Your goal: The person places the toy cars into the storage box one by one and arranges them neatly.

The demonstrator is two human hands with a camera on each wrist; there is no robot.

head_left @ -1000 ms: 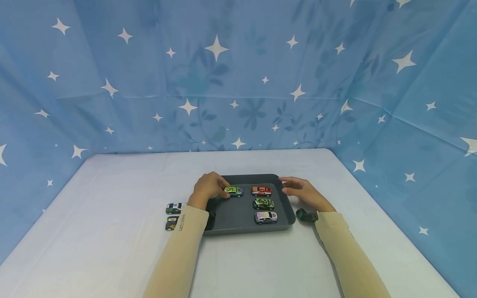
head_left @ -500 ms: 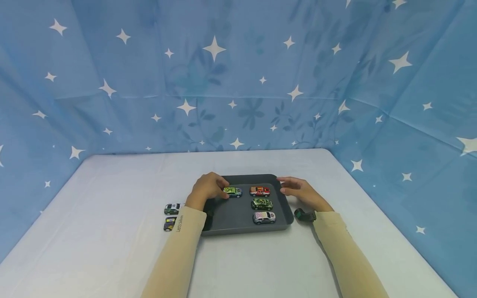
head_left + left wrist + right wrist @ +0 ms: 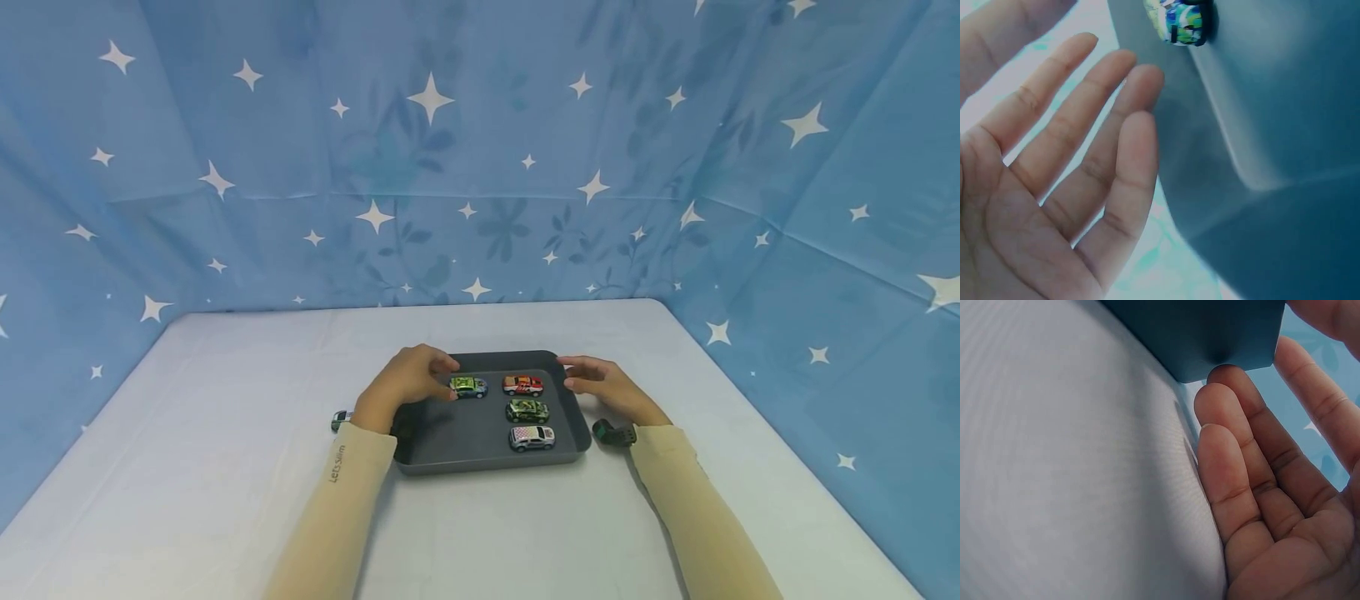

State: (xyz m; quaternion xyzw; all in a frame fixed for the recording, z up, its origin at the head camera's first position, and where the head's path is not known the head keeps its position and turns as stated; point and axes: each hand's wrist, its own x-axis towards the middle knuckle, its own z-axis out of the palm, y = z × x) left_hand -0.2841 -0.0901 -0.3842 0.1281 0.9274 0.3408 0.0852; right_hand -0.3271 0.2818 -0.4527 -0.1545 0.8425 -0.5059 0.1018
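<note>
In the head view a dark grey tray holds several toy cars. One green-yellow toy car sits toward its far left, beside the fingertips of my left hand. The left wrist view shows that hand's fingers loosely extended, apart from the same car, which is cut off by the frame. My right hand is at the tray's right edge. Its slightly bent fingers touch the tray's outer wall in the right wrist view.
Inside the tray's right half stand a red toy car, a green camouflage toy car and a silver toy car. Left of the tray a white-green toy car is partly hidden by my left arm. A blue star-patterned curtain surrounds the white table.
My left hand has let go of the green-yellow car and drawn back a little to the left. The left sleeve now hides the second car beside the tray. The right hand stays at the tray.
</note>
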